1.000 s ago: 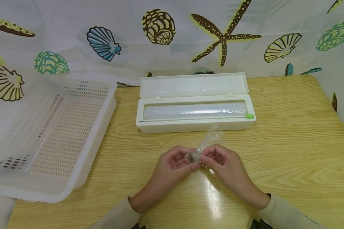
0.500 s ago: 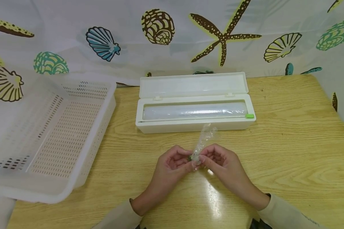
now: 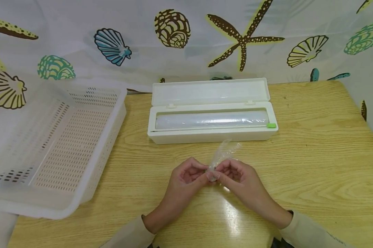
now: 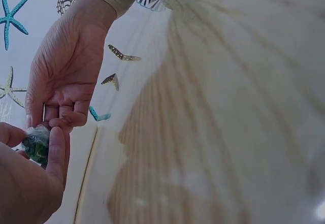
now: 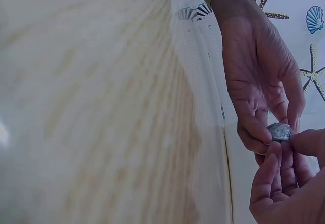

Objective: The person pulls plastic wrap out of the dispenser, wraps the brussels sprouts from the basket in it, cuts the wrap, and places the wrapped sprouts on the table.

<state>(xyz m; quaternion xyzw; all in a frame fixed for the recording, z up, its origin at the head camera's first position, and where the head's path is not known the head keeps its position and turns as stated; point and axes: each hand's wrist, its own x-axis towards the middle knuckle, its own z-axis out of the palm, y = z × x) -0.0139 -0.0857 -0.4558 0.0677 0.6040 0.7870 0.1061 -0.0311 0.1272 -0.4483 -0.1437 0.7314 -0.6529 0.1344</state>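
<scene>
A small dark green thing (image 4: 35, 147) wrapped in clear plastic film sits between the fingertips of both hands; its exact kind is hidden by the film. In the head view, my left hand (image 3: 186, 182) pinches the bundle from the left. My right hand (image 3: 246, 182) pinches it from the right, and the two thumbs almost meet over it. A loose tail of film (image 3: 222, 151) sticks up from the bundle and leans right. The right wrist view shows the shiny, crinkled wrapped bundle (image 5: 279, 131) between the fingertips.
Behind the hands stands a white cling film dispenser (image 3: 211, 137), lid raised, with a film roll (image 3: 211, 120) inside and a green slider (image 3: 271, 125) at its right end. A white perforated basket (image 3: 94, 162) stands at the left. A seashell-print cloth (image 3: 201, 62) hangs behind the wooden table (image 3: 322, 165).
The fingers have shifted round the bundle; both thumbs now come together over it and cover more of it. The film tail rose and swung left, then dipped back slightly right.
</scene>
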